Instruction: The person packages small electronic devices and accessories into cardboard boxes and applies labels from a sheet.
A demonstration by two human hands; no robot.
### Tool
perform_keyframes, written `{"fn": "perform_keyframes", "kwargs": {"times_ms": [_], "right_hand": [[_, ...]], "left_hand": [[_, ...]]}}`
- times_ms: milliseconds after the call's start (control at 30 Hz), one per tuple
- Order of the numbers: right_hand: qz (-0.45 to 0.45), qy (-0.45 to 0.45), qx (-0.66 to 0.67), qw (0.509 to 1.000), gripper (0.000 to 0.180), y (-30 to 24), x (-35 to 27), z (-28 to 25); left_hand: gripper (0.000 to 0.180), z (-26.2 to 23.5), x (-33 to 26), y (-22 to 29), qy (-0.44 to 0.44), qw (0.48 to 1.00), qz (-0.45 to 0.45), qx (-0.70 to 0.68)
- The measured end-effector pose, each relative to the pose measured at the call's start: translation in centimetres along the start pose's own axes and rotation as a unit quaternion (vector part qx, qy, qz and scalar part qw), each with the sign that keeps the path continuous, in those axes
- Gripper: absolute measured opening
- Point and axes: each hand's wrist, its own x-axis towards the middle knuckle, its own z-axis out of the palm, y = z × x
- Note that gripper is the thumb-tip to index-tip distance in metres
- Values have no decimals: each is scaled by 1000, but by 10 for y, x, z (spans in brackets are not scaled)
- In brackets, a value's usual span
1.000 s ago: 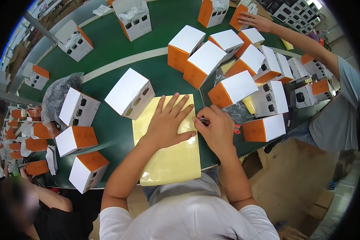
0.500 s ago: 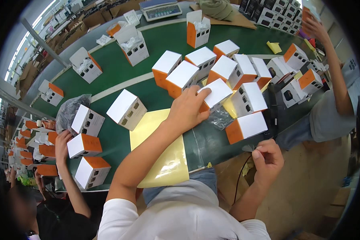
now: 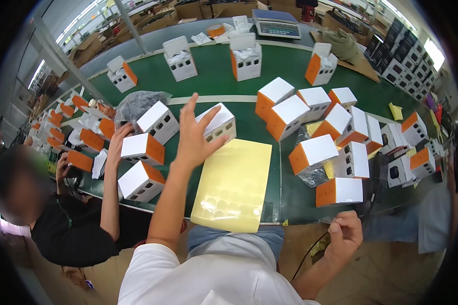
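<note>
My left hand (image 3: pixel 192 137) is open with fingers spread, reaching over the table at the near left side of a white box (image 3: pixel 220 121) with dark product pictures. Its fingertips overlap the box in view; I cannot tell whether they touch it. Low at the right, past the table's front edge, my right hand (image 3: pixel 345 231) is pinched on a small clear sticker that barely shows now. A yellow backing sheet (image 3: pixel 239 173) with rows of round clear stickers lies in front of me, overhanging the edge.
Closed white and orange boxes (image 3: pixel 313 152) crowd the right. Open boxes (image 3: pixel 247 63) stand along the far green strip (image 3: pixel 208 71). A person (image 3: pixel 81 223) at the left has a hand by a grey plastic bag (image 3: pixel 137 107) and more boxes. A scale (image 3: pixel 276 24) stands behind.
My left hand has left a box in the right-hand group and moved left to the lone white box, its fingers spreading. The view has turned left. My right hand stays pinched.
</note>
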Motion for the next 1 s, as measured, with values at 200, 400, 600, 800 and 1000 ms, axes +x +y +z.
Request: {"fn": "perform_keyframes", "kwargs": {"times_ms": [200,400,600,800,1000], "right_hand": [[-6,-78,10,997,23,4,11,60],[40,-113,-18,993,21,3,23,102],[79,-161,2,984,16,11,31,140],[79,-181,-36,980,16,16,33,157],[72,-172,-68,980,15,19,34,163]], "left_hand": [[54,4,-24,-39,-126,941,-139,-282],[57,-20,-41,4,20,525,-487,-698],[55,-25,-72,32,-11,326,-540,-776],[45,-24,-82,41,-21,266,-566,-780],[43,-26,-86,42,-14,257,-568,-782]]}}
